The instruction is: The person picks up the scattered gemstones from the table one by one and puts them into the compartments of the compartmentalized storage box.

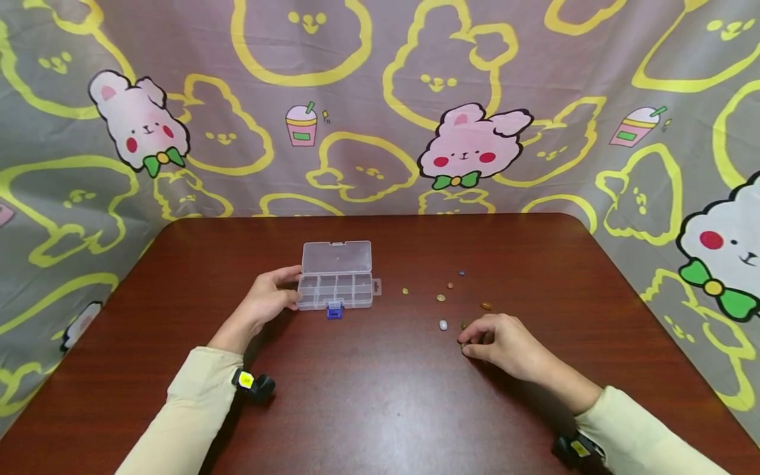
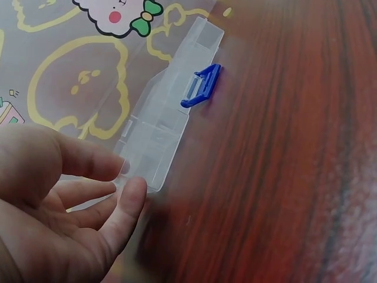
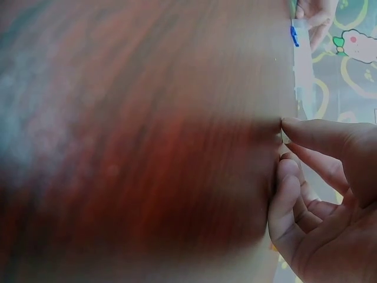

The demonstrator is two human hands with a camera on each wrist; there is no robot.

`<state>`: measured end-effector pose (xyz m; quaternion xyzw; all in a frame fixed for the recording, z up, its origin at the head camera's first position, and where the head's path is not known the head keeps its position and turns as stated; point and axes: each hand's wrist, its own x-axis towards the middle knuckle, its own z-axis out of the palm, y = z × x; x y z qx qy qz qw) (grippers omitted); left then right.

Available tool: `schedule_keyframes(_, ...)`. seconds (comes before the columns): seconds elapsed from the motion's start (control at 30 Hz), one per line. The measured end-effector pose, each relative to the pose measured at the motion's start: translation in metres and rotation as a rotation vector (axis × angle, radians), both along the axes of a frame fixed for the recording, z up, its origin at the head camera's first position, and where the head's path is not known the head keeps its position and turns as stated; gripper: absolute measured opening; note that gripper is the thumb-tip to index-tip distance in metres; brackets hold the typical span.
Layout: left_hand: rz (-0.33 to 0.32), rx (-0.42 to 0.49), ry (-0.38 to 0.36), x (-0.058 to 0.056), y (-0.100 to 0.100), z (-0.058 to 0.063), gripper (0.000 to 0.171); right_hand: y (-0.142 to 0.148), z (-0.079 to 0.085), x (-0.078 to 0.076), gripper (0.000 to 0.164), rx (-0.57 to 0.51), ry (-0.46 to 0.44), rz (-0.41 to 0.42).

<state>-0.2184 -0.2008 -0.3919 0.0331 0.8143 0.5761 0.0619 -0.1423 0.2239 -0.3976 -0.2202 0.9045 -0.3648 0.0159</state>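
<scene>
A clear plastic compartment box [image 1: 309,306] lies on the table with its lid [image 1: 336,257] raised at the back and a blue latch [image 1: 335,313] in front. My left hand [image 1: 267,300] holds its left end between thumb and fingers, as the left wrist view also shows. Over to the right, my right hand [image 1: 505,343] pinches a small stone [image 1: 464,347] at the tabletop, mostly hidden by the fingertips. Close by lie a white stone [image 1: 443,324], a green stone [image 1: 464,325] and an amber-brown stone [image 1: 486,305].
Farther back on the brown table [image 1: 368,409] are two yellowish stones, one nearer the box [image 1: 406,291], plus an orange-brown stone [image 1: 450,285] and a blue stone [image 1: 462,273]. A printed cloth [image 1: 356,99] hangs behind and around the table.
</scene>
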Motion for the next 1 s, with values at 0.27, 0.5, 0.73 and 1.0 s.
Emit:
schedule_keyframes(0.27, 0.016, -0.021, -0.013, -0.0016, 0.0011, -0.0014, 0.059, -0.0008, 0.0004, 0.0018, 0.015, 0.018, 0.015, -0.009)
schedule_keyframes(0.5, 0.006, -0.045, 0.001, -0.0031, 0.0026, 0.0, 0.058, -0.0005, 0.0019, 0.002, 0.015, 0.024, 0.007, -0.011)
schedule_keyframes(0.73, 0.006, -0.059, -0.003, -0.002, 0.0012, -0.0014, 0.058, -0.0018, 0.0046, 0.001, 0.012, 0.003, -0.035, -0.01)
schedule_keyframes(1.0, -0.006, -0.057, 0.007, -0.0041, 0.0028, -0.0011, 0.056, -0.0077, 0.008, -0.0011, 0.009, -0.046, -0.066, -0.026)
